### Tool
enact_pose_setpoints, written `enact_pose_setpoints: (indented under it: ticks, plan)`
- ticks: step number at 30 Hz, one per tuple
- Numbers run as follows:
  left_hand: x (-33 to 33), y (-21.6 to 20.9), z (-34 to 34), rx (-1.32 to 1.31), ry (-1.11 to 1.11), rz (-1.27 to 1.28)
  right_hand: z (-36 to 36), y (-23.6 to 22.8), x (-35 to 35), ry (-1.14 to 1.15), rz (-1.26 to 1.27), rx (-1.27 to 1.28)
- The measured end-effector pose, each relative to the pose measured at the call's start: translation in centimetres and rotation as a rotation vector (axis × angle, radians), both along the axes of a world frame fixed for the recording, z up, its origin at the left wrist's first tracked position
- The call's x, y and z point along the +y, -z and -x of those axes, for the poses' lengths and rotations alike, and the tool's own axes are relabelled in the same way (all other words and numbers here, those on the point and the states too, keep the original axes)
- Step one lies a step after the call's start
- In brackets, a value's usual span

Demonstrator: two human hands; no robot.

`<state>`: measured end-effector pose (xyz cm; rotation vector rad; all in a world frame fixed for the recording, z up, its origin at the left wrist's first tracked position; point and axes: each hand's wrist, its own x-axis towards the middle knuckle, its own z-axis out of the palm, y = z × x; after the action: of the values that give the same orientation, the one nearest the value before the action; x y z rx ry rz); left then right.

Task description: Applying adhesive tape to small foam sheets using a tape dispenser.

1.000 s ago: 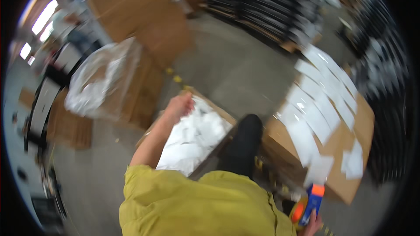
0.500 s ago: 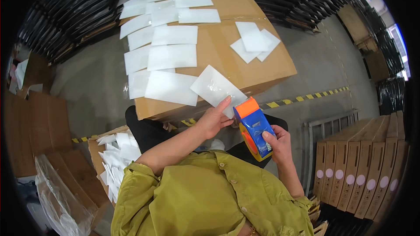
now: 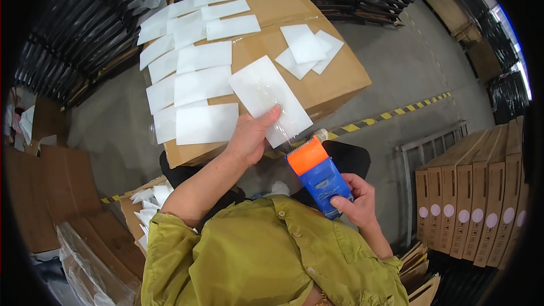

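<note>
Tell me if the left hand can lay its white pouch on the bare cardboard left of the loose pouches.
Probably yes. The left hand holds the white pouch right over the carton, and the bare cardboard beside the loose pouches has nothing on it.

The left hand (image 3: 249,139) is covering the lower corner of the clear plastic pouch with a white sheet inside (image 3: 269,99), and its palm side is facing away from the camera. The right hand (image 3: 357,201) is wrapping the blue and orange tape dispenser (image 3: 317,173), hiding its handle and roll. The open brown cardboard box of white pouches (image 3: 144,215) is sitting partly hidden behind the yellow-green sleeve (image 3: 187,238).
</note>
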<state>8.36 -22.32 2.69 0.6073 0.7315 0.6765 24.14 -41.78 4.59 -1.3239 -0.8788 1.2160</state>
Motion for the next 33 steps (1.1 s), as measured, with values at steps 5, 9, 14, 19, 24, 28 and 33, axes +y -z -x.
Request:
enact_pose_setpoints:
  ticks: [5, 9, 14, 19, 24, 28, 33]
  plan:
    - [1.0, 0.2, 0.3, -0.085, -0.168, 0.005, 0.4, 0.1, -1.0, 0.015, -0.020, -0.131]
    - [1.0, -1.3, 0.6, -0.016, 0.003, -0.069, -0.4, -0.2, -0.3, 0.046, 0.023, -0.086]
    - [-0.9, -1.9, 0.4, 0.199, 0.202, -0.526, -1.2, 0.1, 1.1, 0.026, 0.242, 0.065]
    - [-5.5, -4.4, -0.6, 0.118, 0.443, -1.721, -1.9, 4.3, 3.1, 0.106, 0.376, 0.039]
    - [-1.2, -6.4, -1.1, 0.417, -0.072, -1.969, -1.9, 9.5, 1.6, 0.220, 0.423, -0.191]
    - [7.2, -5.7, 0.8, 1.274, -0.096, -1.975, -1.5, 7.6, -0.4, 0.295, 0.329, 0.079]
    - [15.9, 0.4, 2.1, 1.927, -0.008, -1.793, -1.3, 8.0, -0.2, 0.257, 0.326, 0.071]
